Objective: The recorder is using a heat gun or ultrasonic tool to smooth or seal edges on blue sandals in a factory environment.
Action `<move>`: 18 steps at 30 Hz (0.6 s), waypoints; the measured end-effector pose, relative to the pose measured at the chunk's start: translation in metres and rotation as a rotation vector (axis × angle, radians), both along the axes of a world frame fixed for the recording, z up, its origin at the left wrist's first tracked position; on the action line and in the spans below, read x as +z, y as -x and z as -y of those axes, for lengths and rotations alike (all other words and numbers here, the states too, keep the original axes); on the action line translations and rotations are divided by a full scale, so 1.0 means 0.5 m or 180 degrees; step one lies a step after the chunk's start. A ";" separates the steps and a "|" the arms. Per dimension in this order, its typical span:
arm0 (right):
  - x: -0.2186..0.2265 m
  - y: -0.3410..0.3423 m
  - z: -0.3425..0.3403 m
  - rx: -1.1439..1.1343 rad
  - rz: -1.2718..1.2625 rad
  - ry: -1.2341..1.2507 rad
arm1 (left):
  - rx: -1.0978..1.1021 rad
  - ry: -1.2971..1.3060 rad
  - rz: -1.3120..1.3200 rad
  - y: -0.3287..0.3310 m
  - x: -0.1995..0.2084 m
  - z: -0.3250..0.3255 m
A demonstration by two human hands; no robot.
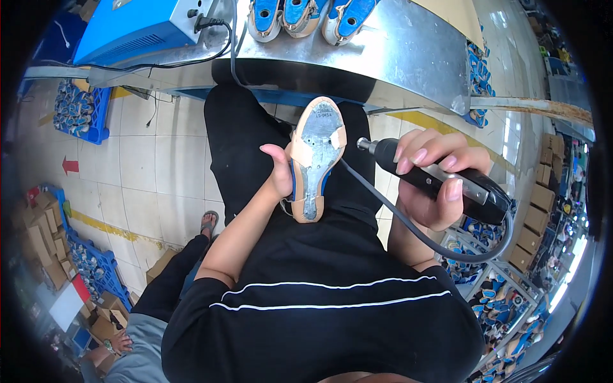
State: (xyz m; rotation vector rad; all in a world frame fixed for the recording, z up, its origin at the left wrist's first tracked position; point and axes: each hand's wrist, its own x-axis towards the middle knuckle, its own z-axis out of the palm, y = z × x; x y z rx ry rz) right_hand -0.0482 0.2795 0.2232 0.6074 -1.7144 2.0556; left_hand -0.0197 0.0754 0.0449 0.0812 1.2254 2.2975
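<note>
My left hand (281, 171) is closed around a half-made shoe (313, 153) over my lap, with its thumb sticking out to the left. The shoe's underside faces up, toe away from me, showing a grey insole with beige upper edges folded over it. My right hand (440, 163) grips a black corded hand tool (486, 203) with a silver panel. Its metal tip (365, 145) points left at the shoe's forepart, a small gap away from it. From the tool's rear a grey cable (415, 233) loops under my right hand and runs up behind the shoe.
In front of me is a metal bench (408, 57) carrying several blue-lined shoes (347, 24) and a blue machine box (140, 35) with a power cord. A blue crate of shoes (80, 115) sits left. Shoe racks (504, 313) stand right. Another person's hand (120, 342) shows lower left.
</note>
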 end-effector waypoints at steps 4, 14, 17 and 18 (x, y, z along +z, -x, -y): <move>0.011 -0.012 0.010 0.0072 0.0189 -0.0033 | 0.0021 0.0042 -0.0037 -0.001 0.006 -0.010; 0.011 0.006 -0.007 0.0381 0.0168 0.0345 | 0.0121 -0.0111 0.0085 -0.011 0.001 -0.010; 0.013 0.008 -0.005 0.0453 0.0185 0.0457 | 0.0269 -0.0330 0.0197 -0.016 -0.011 -0.016; 0.014 0.008 -0.003 0.0482 0.0235 0.0424 | 0.0256 -0.0326 0.0190 -0.018 -0.015 -0.013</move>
